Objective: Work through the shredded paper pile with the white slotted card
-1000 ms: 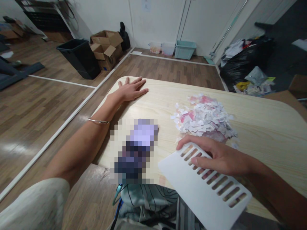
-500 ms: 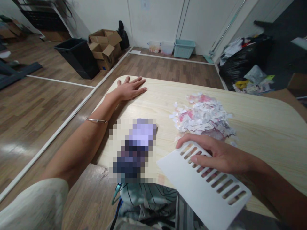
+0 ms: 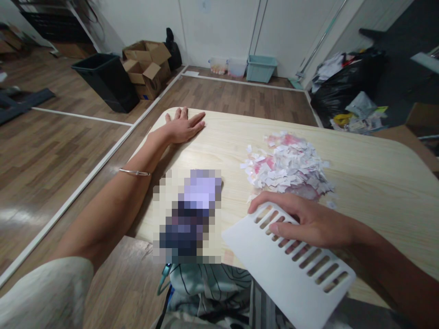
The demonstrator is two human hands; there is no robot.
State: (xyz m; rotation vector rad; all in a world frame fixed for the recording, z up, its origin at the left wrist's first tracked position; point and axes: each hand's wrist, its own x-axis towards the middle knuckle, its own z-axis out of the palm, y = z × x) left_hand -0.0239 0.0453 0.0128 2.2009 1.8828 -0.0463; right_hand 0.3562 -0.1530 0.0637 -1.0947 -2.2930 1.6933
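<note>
My left hand [image 3: 182,128] lies flat with spread fingers on the far left corner of the pale wooden table [image 3: 370,192]. My right hand [image 3: 298,219] is closed round the slotted edge of a white plastic scraper [image 3: 274,267]. Its thumb rests over the slots, and the other fingers reach underneath. The scraper is held tilted over the table's front edge. Just beyond the right hand sits a loose heap of torn paper scraps [image 3: 291,164], mostly white with some pink pieces. Between my arms lies a pixelated purple and dark object [image 3: 195,201], whose kind is obscured.
On the floor stand a black bin [image 3: 106,82], open cardboard boxes [image 3: 147,59] and a teal tub [image 3: 261,68] by the wall. Black rubbish bags [image 3: 339,91] and an open carton [image 3: 401,141] are at the right. Patterned fabric [image 3: 209,278] hangs below the table's front edge.
The whole view has shifted slightly, so everything sits a little further left. The fingers of my left hand have shifted slightly on the table. My right hand keeps the same hold on the scraper.
</note>
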